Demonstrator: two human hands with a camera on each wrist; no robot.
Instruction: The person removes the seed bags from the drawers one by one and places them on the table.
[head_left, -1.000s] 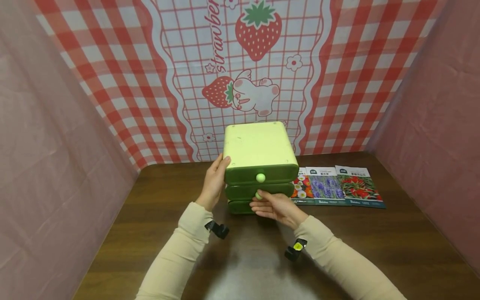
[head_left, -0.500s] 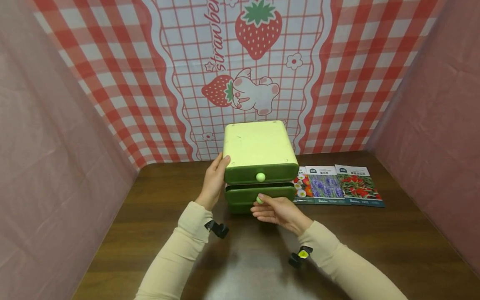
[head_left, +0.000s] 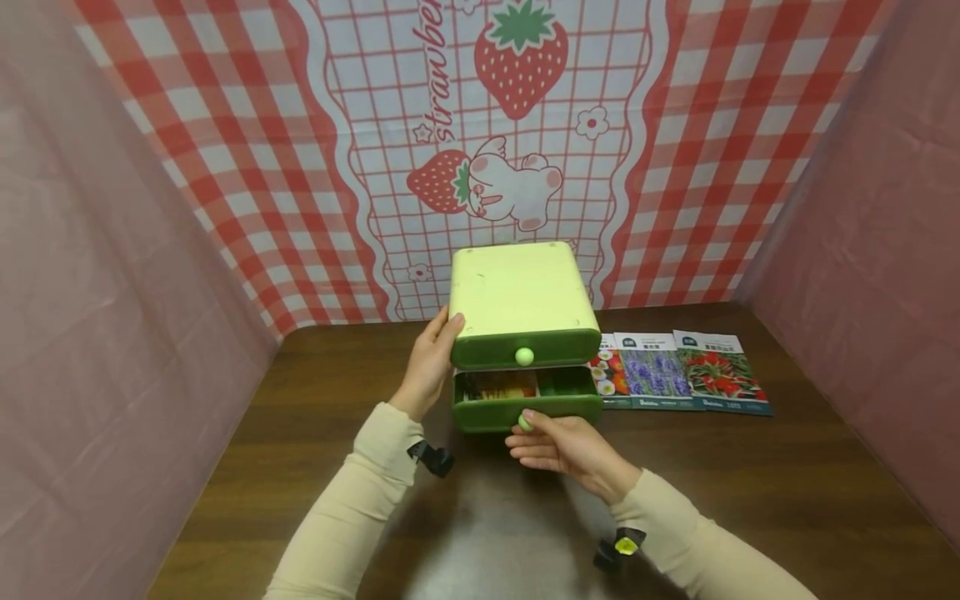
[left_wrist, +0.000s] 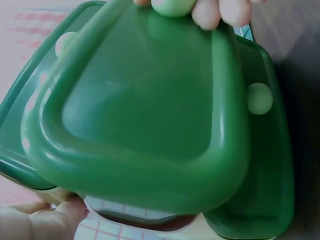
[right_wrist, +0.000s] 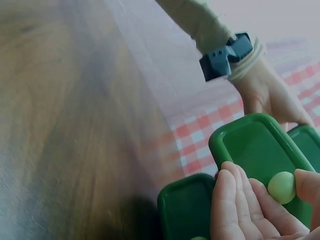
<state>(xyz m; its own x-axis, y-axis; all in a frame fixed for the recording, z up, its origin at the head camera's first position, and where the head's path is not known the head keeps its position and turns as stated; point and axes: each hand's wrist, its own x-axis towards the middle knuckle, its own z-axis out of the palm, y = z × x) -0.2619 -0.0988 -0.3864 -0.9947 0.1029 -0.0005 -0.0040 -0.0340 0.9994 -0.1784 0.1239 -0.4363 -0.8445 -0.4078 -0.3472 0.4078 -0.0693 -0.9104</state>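
A small chest of drawers (head_left: 525, 287) with a pale yellow-green body and dark green fronts stands at the back of the table. Its middle drawer (head_left: 480, 414) is pulled out, and packet-like items (head_left: 501, 385) show inside. My right hand (head_left: 573, 450) pinches that drawer's round knob (right_wrist: 282, 187) between thumb and finger, the other fingers stretched below it. On the chest's left side, my left hand (head_left: 431, 362) grips the body, thumb at the upper front edge. In the left wrist view, the top and bottom drawers sit pushed in behind the middle drawer's front (left_wrist: 145, 100).
Several seed packets with flower pictures (head_left: 656, 371) lie overlapping on the wooden table (head_left: 322, 467), right of the chest. A checked strawberry cloth (head_left: 517, 100) hangs close behind. Pink cloth walls (head_left: 847, 250) stand at both sides.
The middle drawer has come out toward me, with my right hand moving nearer while holding its knob. The items inside have come into view. My left hand has stayed on the chest.
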